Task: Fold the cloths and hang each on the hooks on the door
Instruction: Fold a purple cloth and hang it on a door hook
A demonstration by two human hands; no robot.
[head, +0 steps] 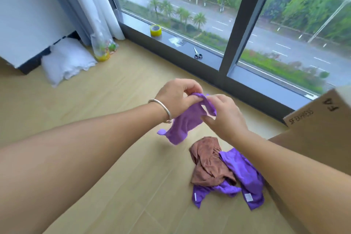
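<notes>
A small purple cloth point(182, 123) hangs in the air above the wooden floor, pinched at its top edge by both hands. My left hand point(176, 97), with a metal bangle on the wrist, grips its upper left corner. My right hand point(224, 116) holds the upper right part, fingers closed on the fabric. Below, on the floor, lies a crumpled brown cloth point(207, 163) on top of a purple cloth point(245, 176) with a white label. No door or hooks are in view.
A cardboard box point(319, 125) stands at the right. A large window with a dark sill point(171, 42) holds a yellow tape roll point(156, 30) and scissors point(198, 54). A white pillow point(64, 61), a plastic bag point(103, 47) and curtains sit at the far left.
</notes>
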